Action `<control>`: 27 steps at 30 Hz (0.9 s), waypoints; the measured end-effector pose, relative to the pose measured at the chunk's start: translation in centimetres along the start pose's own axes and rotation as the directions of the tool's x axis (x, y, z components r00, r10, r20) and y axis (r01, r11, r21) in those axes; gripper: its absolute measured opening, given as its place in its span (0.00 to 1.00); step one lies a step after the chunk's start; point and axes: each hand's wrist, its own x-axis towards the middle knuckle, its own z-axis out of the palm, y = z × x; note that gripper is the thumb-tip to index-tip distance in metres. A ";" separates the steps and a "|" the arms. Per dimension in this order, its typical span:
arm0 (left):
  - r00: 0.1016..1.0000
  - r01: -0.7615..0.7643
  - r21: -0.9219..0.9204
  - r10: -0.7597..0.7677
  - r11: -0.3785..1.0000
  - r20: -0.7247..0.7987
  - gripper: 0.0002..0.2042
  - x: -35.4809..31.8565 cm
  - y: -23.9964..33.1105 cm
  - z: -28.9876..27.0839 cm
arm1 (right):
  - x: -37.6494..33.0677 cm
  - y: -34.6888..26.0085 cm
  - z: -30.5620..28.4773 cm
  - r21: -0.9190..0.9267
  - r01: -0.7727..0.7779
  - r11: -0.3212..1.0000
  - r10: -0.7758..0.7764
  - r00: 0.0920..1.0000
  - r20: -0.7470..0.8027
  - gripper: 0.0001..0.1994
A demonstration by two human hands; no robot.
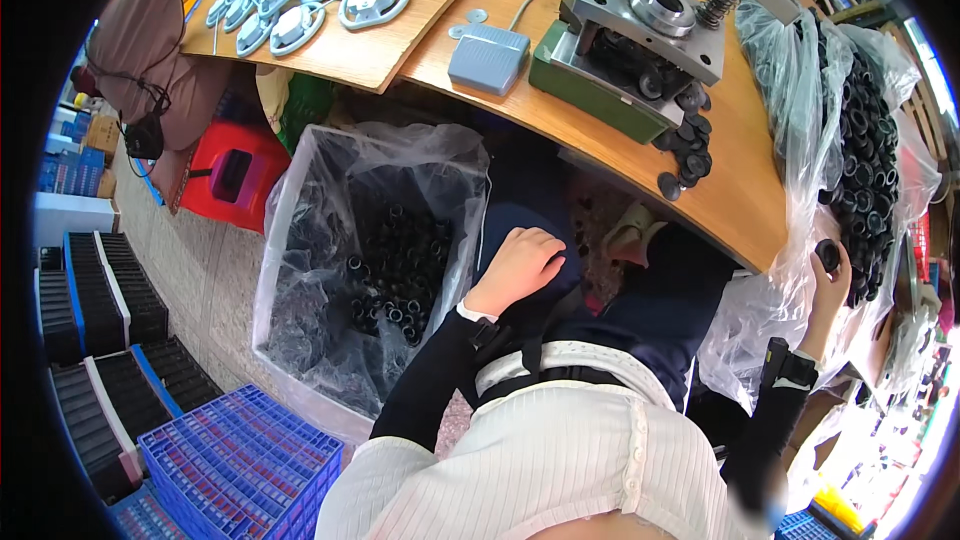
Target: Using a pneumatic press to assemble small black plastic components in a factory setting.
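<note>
My left hand (518, 268) is loosely closed over my dark-trousered thigh, beside the plastic-lined bin; I see nothing in it. At the right, my right hand (832, 292) pinches a small round black ring-shaped part (828, 255) between thumb and fingers. It is at the edge of a clear plastic bag (790, 170) heaped with many similar black rings (862, 170). A metal press (650, 20) on a green base stands on the wooden table (740, 180), with loose black discs (690, 152) spilling beside it.
Left of my legs stands a white bin (300, 190) with a clear liner and black rings inside. A grey foot-pedal-like box (488, 58) and pale blue cabled parts (375, 0) lie on the tables. Blue crates (240, 460), a red container (235, 175) and another person (140, 50) are at the left.
</note>
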 end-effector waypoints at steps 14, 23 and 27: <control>0.988 0.016 -0.091 -0.029 0.996 -0.149 0.05 0.8 1.2 -3.0 | -1.9 -13.3 2.9 0.458 0.012 0.889 -0.031 0.999 0.036 0.24; 0.632 -0.225 0.079 0.207 0.971 -0.747 0.11 15.3 5.9 -13.3 | -2.4 -30.6 14.5 0.602 0.246 0.760 -0.410 0.900 0.150 0.28; 0.645 -0.293 -0.034 0.171 0.956 -0.745 0.23 23.6 10.3 -14.6 | -0.9 -30.4 13.6 0.492 0.377 0.785 -0.440 0.898 0.013 0.28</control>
